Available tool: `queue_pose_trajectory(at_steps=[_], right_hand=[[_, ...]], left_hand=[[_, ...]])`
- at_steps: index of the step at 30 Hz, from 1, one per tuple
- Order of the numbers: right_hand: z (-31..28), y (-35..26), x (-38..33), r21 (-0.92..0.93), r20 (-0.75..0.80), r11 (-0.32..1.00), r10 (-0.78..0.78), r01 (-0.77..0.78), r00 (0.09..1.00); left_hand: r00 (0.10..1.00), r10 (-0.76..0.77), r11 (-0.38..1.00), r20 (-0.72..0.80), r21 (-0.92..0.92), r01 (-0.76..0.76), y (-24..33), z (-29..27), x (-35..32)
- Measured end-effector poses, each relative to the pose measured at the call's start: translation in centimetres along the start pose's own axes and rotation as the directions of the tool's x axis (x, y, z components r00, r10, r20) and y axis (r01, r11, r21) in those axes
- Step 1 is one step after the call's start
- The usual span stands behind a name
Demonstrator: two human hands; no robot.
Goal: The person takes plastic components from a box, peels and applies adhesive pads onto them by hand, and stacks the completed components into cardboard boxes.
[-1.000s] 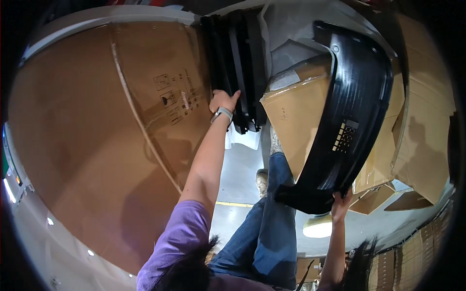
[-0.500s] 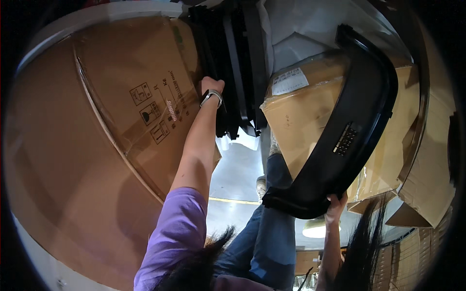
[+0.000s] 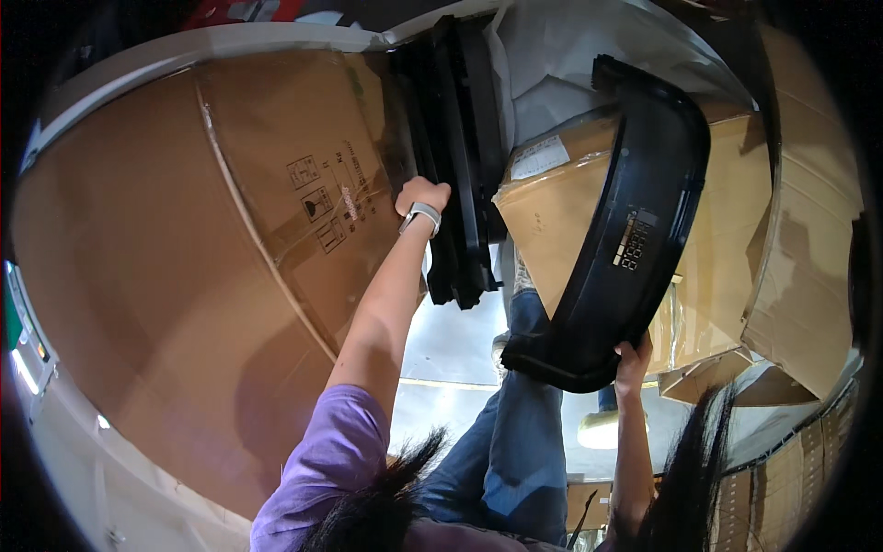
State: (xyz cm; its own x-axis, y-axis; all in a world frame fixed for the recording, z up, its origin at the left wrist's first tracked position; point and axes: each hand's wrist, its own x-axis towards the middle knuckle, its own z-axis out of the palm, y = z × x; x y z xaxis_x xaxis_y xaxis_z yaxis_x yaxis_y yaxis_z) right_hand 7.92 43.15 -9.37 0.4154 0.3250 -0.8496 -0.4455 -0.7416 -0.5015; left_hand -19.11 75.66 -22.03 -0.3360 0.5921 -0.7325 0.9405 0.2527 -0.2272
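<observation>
My right hand (image 3: pixel 633 364) grips the lower edge of a long, curved black plastic panel (image 3: pixel 635 221). The panel has rounded corners and a row of small display-like marks, and it is held tilted in front of a cardboard box. At centre, my left hand (image 3: pixel 423 201) is closed at the edge of upright black plastic panels (image 3: pixel 464 184), which stand close together. Its fingertips are hidden, but it seems to grip the nearest panel. A watch (image 3: pixel 423 215) is on that wrist.
A large printed cardboard carton (image 3: pixel 276 239) fills the left side. Behind the right panel stands an opened cardboard box (image 3: pixel 552 221) with a white label, its flaps (image 3: pixel 809 221) spread to the right. Grey wrapping sheet (image 3: pixel 552 55) lies beyond. My legs (image 3: pixel 524 442) are below.
My left hand and the upright black panels have come nearer to me. The panel in my right hand has shifted left and slightly up. The view has turned a little.
</observation>
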Motion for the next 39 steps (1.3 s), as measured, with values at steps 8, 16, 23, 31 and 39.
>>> queue_pose_trajectory(at_steps=[8, 16, 23, 31, 39], right_hand=[[0.1, -0.3, 0.2, -0.207, 0.133, 0.951, -0.205, 0.229, 0.970], [6.3, -7.2, 2.0, -0.545, 0.364, 0.744, -0.206, 0.387, 0.908], [9.2, -8.1, 0.4, -0.536, 0.465, 0.741, -0.140, 0.404, 0.874], [2.3, -9.7, -8.7, -0.183, 0.378, 0.950, -0.169, 0.253, 0.910], [-9.9, -17.9, -23.1, -0.330, 0.136, 0.903, -0.242, 0.274, 0.961]], left_hand=[[0.997, 0.072, 0.997, 0.027, -0.020, -0.071, -1.9, -1.4, -3.3], [0.993, 0.105, 0.991, -0.046, -0.082, -0.108, -4.3, -2.6, -5.6], [0.987, 0.105, 0.946, -0.119, -0.294, -0.136, -5.6, -5.9, -8.8], [0.978, 0.210, 0.714, 0.014, -0.685, -0.144, -8.7, -11.2, -19.6], [0.818, 0.527, 0.568, -0.230, -0.620, -0.541, -8.0, -19.4, -38.7]])
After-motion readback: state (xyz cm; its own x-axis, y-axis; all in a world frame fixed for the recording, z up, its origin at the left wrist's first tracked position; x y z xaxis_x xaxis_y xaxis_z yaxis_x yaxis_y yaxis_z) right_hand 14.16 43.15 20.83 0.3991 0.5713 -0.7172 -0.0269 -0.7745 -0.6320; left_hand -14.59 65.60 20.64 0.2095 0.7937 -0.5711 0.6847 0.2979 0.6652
